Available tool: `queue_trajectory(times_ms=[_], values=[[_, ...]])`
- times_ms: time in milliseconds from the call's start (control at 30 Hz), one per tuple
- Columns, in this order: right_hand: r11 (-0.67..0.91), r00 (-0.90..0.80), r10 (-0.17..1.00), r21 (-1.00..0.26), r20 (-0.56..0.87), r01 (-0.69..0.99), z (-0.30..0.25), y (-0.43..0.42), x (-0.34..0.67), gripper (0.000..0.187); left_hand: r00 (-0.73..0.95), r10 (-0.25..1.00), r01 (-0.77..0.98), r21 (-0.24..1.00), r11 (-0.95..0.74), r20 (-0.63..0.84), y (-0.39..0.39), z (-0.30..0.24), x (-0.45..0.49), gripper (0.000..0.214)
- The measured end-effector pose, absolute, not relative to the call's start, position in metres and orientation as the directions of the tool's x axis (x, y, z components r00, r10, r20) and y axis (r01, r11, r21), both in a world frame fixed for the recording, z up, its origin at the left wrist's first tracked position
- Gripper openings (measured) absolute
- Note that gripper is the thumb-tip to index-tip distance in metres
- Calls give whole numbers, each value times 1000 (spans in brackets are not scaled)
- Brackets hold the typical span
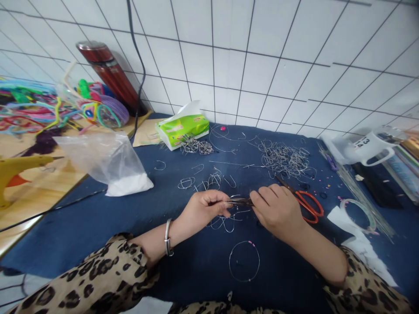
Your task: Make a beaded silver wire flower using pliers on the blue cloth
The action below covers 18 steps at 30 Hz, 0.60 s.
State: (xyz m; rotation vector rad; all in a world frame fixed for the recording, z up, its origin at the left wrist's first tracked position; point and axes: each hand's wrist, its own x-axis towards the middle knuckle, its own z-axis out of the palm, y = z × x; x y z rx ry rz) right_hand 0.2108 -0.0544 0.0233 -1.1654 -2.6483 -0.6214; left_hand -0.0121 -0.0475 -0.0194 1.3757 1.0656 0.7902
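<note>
My left hand, with a silver bangle at its wrist, is closed in a pinch on a thin silver wire. Wrapped round a pair of dark pliers, my right hand holds their jaws against the wire near my left fingertips. The pliers' handles are hidden in my palm. Below both hands lies a wire ring with a few pink beads. Bent wire pieces lie just under my fingers, and more curved wires lie beyond them. Orange-handled scissors rest beside my right hand.
A tangled wire pile lies at the back right, near a white mug and straight wires. Leftward are a bag of white powder, a green tissue pack, a red thermos and a yellow glue gun.
</note>
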Motion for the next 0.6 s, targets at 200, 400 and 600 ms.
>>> queue_trajectory(times_ms=[200,400,600], values=[[602,-687,637,332,349,726,22,-55,212,19,347,931,175,983,50,-109,-48,-19,-14,20],[604,-686,629,325,367,728,19,-54,211,17,343,933,199,979,42,-110,-48,-17,-14,19],[608,-683,631,313,368,730,18,-54,210,16,350,932,192,981,23,-91,-48,-15,-14,16]])
